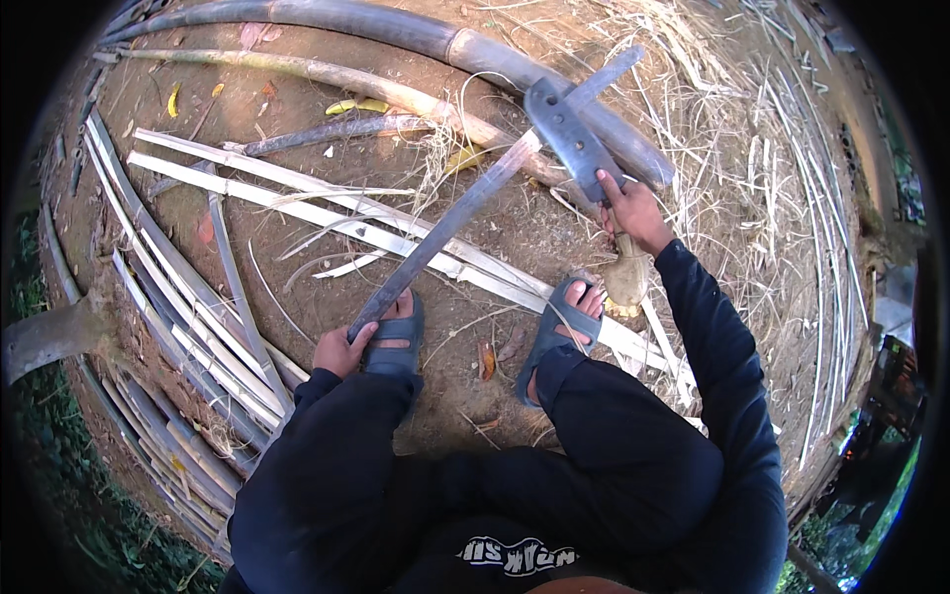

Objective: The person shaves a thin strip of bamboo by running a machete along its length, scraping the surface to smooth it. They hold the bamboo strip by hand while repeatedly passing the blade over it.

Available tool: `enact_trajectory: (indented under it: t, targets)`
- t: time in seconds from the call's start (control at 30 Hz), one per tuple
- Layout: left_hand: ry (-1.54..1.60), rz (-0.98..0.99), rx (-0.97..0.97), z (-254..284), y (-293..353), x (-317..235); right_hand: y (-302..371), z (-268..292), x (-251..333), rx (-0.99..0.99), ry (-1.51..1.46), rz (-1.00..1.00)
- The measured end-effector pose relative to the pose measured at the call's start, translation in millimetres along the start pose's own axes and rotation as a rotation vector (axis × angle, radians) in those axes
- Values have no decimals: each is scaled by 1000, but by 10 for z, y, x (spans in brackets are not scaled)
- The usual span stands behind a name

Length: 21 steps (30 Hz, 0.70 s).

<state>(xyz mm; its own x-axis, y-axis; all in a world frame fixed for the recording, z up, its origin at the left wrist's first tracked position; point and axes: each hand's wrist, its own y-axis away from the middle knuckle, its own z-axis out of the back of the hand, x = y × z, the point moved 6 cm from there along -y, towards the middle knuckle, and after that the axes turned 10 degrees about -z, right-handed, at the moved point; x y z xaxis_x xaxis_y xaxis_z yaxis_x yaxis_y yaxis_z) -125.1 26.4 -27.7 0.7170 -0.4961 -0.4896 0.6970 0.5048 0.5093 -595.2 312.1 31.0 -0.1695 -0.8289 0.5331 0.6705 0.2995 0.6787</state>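
Observation:
My left hand [341, 349] is closed round the near end of a long dark bamboo strip [450, 226], beside my left sandal. The strip slants up and away to the right. In my right hand [635, 213] is the handle of a machete with a broad dark blade [572, 139]; the thumb rests by the base of the blade. The pale wooden handle end [626, 280] bulges out below the fist. The blade lies across the strip toward its far end; whether it cuts into it I cannot tell.
Thick bamboo poles [396, 30] lie across the far side. Pale split strips [327, 213] cross the ground in front of my sandals [561, 332]. More split bamboo [188, 332] is piled at left. Curly shavings [732, 168] cover the right side.

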Motion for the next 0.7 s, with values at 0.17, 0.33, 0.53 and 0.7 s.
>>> enact_trajectory:
  t: [0.17,0.33,0.53,0.7]
  targets:
    - [36,28,29,5,12,62,288,-259,221,52,322,92]
    - [79,-8,56,39,-20,-70,-17,23,43,-40,116,-6]
    - [143,-42,70,-22,-59,120,323,-325,237,116,405,146]
    - [339,-25,195,-133,-170,227,-130,55,-115,40,-168,-83]
